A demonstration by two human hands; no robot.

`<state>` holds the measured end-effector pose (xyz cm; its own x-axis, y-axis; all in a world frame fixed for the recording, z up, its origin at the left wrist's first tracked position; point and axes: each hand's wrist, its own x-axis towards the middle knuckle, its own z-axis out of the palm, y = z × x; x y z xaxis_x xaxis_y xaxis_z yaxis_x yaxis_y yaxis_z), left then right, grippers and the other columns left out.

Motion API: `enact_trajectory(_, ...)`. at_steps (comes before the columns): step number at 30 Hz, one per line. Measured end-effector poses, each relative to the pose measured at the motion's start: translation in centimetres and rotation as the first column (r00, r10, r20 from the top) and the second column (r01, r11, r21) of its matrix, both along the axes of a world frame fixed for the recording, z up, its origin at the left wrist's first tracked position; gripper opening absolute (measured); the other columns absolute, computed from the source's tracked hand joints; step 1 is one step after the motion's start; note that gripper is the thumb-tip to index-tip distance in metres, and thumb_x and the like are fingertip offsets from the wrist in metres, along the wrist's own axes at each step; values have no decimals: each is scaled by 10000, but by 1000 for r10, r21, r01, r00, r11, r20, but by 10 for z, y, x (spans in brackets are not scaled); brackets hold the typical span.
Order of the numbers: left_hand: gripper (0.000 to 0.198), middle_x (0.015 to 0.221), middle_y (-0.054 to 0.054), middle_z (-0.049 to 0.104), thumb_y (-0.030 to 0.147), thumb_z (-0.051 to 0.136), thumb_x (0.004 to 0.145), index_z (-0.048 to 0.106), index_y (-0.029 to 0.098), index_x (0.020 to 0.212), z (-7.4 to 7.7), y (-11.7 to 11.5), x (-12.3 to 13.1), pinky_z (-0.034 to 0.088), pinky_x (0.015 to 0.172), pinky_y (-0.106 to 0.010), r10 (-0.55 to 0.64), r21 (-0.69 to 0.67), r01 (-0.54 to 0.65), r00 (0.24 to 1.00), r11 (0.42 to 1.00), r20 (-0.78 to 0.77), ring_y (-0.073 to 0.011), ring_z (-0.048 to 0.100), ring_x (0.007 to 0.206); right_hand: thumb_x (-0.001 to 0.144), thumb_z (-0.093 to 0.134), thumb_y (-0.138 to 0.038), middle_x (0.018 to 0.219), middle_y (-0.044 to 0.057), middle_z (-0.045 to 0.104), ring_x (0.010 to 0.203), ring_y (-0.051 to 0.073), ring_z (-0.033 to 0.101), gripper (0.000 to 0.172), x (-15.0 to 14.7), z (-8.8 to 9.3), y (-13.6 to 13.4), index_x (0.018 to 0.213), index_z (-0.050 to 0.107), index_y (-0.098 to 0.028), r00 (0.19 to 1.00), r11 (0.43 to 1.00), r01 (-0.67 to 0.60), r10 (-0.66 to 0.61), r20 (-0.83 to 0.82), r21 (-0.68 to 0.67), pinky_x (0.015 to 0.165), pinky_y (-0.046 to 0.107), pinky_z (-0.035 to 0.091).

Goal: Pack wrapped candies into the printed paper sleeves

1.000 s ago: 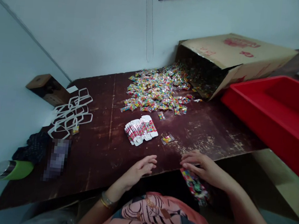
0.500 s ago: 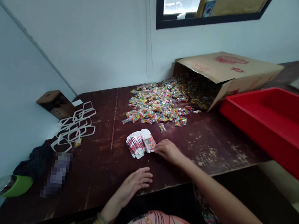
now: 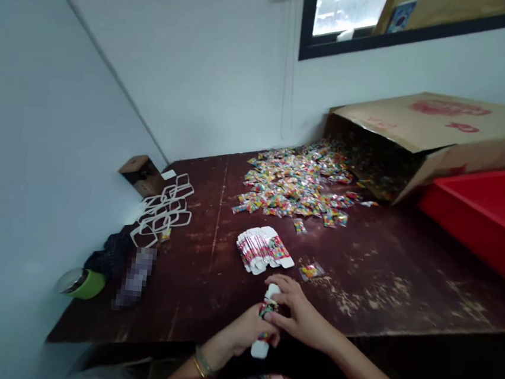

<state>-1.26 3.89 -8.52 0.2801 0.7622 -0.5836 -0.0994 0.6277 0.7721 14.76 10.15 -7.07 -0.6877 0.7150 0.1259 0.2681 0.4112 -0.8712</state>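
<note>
Table point(image 3: 376, 243), scuffed, carries a fanned row of cartons point(image 3: 262, 250). The right hand point(image 3: 296, 313), partly curled, pinches the far half of a printed carton point(image 3: 267, 308); the left hand point(image 3: 247, 333) closes around the near half. That carton lies between them, touching both, over the near edge, long axis near-to-far.

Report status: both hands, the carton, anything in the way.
Left hand and right hand both on small printed carton, white end flaps showing. Row of cartons just beyond. Loose packet past right hand, not blocking.
</note>
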Motion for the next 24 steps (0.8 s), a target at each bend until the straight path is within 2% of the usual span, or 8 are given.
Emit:
enact_trajectory(4,209,600,-4,613,224,717,551,628,136,718,11,-10,-1,376,493,-224,-242,20,242,962,970,126,-107,519,499,799,659,-374,1280,72,535,1205,275,482,170,12,18,0,752,697,-215,962,929,-270,269,-37,-252,1016,414,377)
enact_trajectory(6,283,614,-16,613,311,764,560,633,136,739,10,-16,5,393,498,-242,-133,65,129,989,990,62,-122,534,509,805,648,-390,1291,67,516,1174,260,512,191,18,22,-3,748,693,-213,957,902,-289,273,-94,-321,989,368,411)
enact_trajectory(8,388,563,-2,570,403,817,511,611,140,709,0,-21,15,375,459,-246,107,124,-98,992,987,-69,-111,492,458,827,613,-397,1277,76,518,1138,257,535,198,20,18,-8,780,684,-219,979,924,-194,164,-118,-329,963,357,433)
enact_trajectory(10,516,517,6,534,523,832,446,595,140,697,-14,-23,23,373,436,-258,213,123,-201,973,972,-93,-113,470,422,840,580,-397,1118,87,597,1053,259,572,199,20,7,-16,789,663,-224,990,946,-98,59,-131,-309,919,362,461)
enact_trajectory(15,687,642,-77,628,754,572,636,644,93,811,-29,-27,23,467,607,-321,282,-79,-272,942,959,184,-162,579,545,861,549,-332,858,28,624,832,200,596,130,20,-10,-37,931,561,-224,987,921,-47,-17,-160,-387,755,297,502)
enact_trajectory(18,528,760,-91,660,572,652,711,649,83,912,-22,-30,17,460,733,-323,315,-205,-260,894,944,317,-178,612,678,844,588,-343,907,14,617,741,144,583,297,23,-8,-45,1093,470,-233,962,827,-60,-101,-253,-559,682,255,502)
enact_trajectory(21,400,860,-108,661,449,643,773,647,86,941,-16,-29,14,436,765,-315,117,-174,-40,882,984,457,-181,616,738,807,629,-363,969,9,604,597,82,543,386,26,-10,-45,1126,450,-240,930,657,-99,-207,-305,-747,562,213,487)
enact_trajectory(24,344,871,-91,662,399,664,781,653,99,950,-16,-28,18,416,779,-293,-19,-90,59,919,994,395,-163,604,761,720,697,-284,990,7,608,535,49,533,364,28,-17,-40,1032,530,-204,949,525,-149,-161,-270,-838,476,167,449)
